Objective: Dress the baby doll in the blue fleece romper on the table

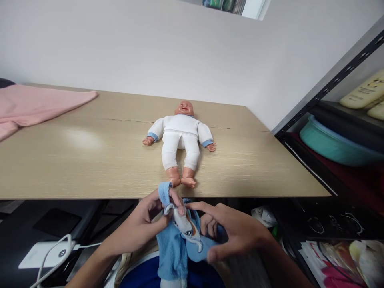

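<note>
A baby doll point(181, 138) in a white suit with blue cuffs lies on its back on the wooden table point(90, 160), bare feet toward me. Just below the table's front edge both my hands hold a small light-blue garment point(174, 244) with a white printed patch. My left hand point(143, 224) pinches its upper edge between thumb and fingers. My right hand point(231, 232) curls round the cloth from the right, index finger stretched toward the pinch. The garment's lower part hangs over my lap.
A pink cloth point(36, 106) lies at the table's far left. A black metal shelf point(336, 120) at the right holds a teal basin point(333, 146) and bottles. A white charger with cable point(45, 254) rests lower left. A white wall stands behind the table.
</note>
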A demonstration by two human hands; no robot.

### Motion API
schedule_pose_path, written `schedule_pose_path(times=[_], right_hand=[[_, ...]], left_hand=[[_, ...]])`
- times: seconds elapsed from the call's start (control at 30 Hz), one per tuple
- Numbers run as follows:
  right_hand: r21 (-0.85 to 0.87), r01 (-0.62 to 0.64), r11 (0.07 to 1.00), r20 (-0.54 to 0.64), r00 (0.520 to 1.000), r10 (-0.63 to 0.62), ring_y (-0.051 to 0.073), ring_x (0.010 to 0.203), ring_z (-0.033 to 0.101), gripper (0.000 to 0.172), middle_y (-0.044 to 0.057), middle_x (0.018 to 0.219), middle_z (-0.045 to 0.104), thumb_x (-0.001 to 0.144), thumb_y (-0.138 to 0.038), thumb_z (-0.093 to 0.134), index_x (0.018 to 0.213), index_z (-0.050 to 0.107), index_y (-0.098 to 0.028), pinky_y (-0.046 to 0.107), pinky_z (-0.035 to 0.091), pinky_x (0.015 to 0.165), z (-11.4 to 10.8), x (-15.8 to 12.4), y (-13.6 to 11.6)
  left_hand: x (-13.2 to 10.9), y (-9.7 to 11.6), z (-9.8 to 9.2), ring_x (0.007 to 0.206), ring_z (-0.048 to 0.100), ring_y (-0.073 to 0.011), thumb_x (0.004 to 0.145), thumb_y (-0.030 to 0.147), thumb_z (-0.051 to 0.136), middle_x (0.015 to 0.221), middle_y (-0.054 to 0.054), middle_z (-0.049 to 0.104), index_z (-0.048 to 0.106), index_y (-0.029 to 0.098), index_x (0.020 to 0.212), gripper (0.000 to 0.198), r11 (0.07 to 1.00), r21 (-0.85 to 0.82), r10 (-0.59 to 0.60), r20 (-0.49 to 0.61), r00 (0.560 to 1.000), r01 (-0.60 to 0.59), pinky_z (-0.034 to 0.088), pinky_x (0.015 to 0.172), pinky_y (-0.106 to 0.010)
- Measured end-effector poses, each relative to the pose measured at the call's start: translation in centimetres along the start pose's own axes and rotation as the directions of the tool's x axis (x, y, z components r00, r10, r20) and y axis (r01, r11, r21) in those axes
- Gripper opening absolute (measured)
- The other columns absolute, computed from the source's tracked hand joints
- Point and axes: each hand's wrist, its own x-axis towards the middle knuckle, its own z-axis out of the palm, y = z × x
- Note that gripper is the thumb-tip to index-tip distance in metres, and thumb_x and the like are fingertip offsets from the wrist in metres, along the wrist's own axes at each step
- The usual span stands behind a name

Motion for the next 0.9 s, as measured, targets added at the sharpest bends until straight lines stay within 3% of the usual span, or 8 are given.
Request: schedule_pose_path(times=[0.13, 0.23, 0.33, 0.43, 0.57, 0.63, 0.77, 0.9], right_hand=[[-0.031, 0.013, 0.999, 0.002, 1.000, -0.013, 0.016, 0.069, 0.066, 0.066, -0.004, 0.088, 0.075, 0.107, -0.037, 0.067, 0.170, 0.048, -0.029, 0.028, 0.053, 0.073, -0.2, 1.4, 1.2], [-0.214, 0.140, 0.967, -0.123, 0.978, -0.169, 0.019, 0.085, 0.068, 0.029, 0.002, 0.098, 0.073, 0.099, -0.026, 0.073, 0.128, 0.077, -0.024, 0.033, 0.056, 0.084, 0.2, 2.7, 1.8], [-0.262, 0.242, 0.934, -0.280, 0.908, -0.313, 0.026, 0.109, 0.069, 0.003, 0.009, 0.114, 0.071, 0.091, -0.019, 0.073, 0.091, 0.071, -0.021, 0.039, 0.055, 0.099, -0.1, 2.9, 1.8], [-0.108, 0.263, 0.959, -0.322, 0.903, -0.284, 0.024, 0.104, 0.072, 0.008, 0.008, 0.110, 0.075, 0.099, -0.022, 0.067, 0.092, 0.068, -0.022, 0.038, 0.056, 0.096, -1.2, 2.0, 0.9], [0.102, 0.021, 0.995, -0.071, 0.997, -0.013, 0.017, 0.071, 0.071, 0.033, 0.002, 0.095, 0.080, 0.117, -0.037, 0.046, 0.116, 0.075, -0.022, 0.032, 0.058, 0.077, -2.0, 1.1, -0.3], [0.028, -0.036, 0.999, -0.019, 0.999, 0.036, 0.017, 0.071, 0.072, 0.030, 0.001, 0.101, 0.082, 0.111, -0.045, 0.064, 0.130, 0.075, -0.025, 0.030, 0.057, 0.074, -1.5, 1.3, -0.3], [-0.193, 0.078, 0.978, -0.062, 0.994, -0.092, 0.026, 0.106, 0.076, 0.070, 0.007, 0.124, 0.080, 0.081, -0.063, 0.096, 0.136, 0.075, -0.025, 0.034, 0.059, 0.093, 0.6, 3.2, 0.6], [-0.206, 0.151, 0.967, -0.139, 0.973, -0.182, 0.027, 0.113, 0.073, 0.040, 0.008, 0.126, 0.079, 0.095, -0.047, 0.087, 0.128, 0.077, -0.025, 0.040, 0.056, 0.106, 2.3, 5.1, 1.1]], left_hand=[[-0.2, 0.8, -0.2, 0.106, 0.070, -0.0221, 0.114, 0.029, 0.063, 0.112, -0.006, 0.070, 0.068, 0.023, 0.115, 0.008, 1.000, 0.004, 0.024, 0.074, 0.997, -0.025, 0.059, 0.098, -0.035], [-0.4, 0.7, -0.4, 0.111, 0.069, -0.0210, 0.115, 0.027, 0.063, 0.115, -0.005, 0.070, 0.066, 0.025, 0.116, 0.004, 1.000, -0.004, 0.001, 0.102, 0.995, 0.000, 0.057, 0.101, -0.034], [-0.8, 0.5, -1.0, 0.120, 0.068, -0.0219, 0.115, 0.029, 0.064, 0.126, -0.006, 0.071, 0.067, 0.027, 0.125, 0.010, 0.999, 0.040, -0.030, 0.042, 0.999, 0.028, 0.056, 0.107, -0.034], [-1.4, 0.2, -1.8, 0.124, 0.066, -0.0222, 0.113, 0.034, 0.069, 0.131, -0.006, 0.069, 0.068, 0.029, 0.132, 0.019, 0.987, 0.123, -0.090, -0.120, 0.989, 0.105, 0.056, 0.107, -0.030], [-2.2, 0.2, -2.4, 0.116, 0.066, -0.0209, 0.108, 0.044, 0.076, 0.127, -0.005, 0.069, 0.071, 0.027, 0.131, 0.028, 0.967, 0.140, -0.171, -0.272, 0.947, 0.214, 0.058, 0.099, -0.027], [-2.2, 0.3, -2.3, 0.108, 0.067, -0.0199, 0.106, 0.048, 0.078, 0.118, -0.004, 0.070, 0.072, 0.025, 0.125, 0.030, 0.962, 0.124, -0.197, -0.301, 0.933, 0.243, 0.058, 0.094, -0.027], [-1.6, 0.4, -1.3, 0.097, 0.067, -0.0168, 0.104, 0.047, 0.081, 0.106, -0.002, 0.070, 0.071, 0.023, 0.118, 0.030, 0.971, 0.065, -0.201, -0.293, 0.935, 0.229, 0.058, 0.085, -0.024], [-0.8, 0.5, -0.7, 0.097, 0.070, -0.0184, 0.102, 0.050, 0.082, 0.107, -0.002, 0.072, 0.069, 0.024, 0.121, 0.035, 0.977, 0.016, -0.204, -0.237, 0.950, 0.214, 0.059, 0.086, -0.027]])
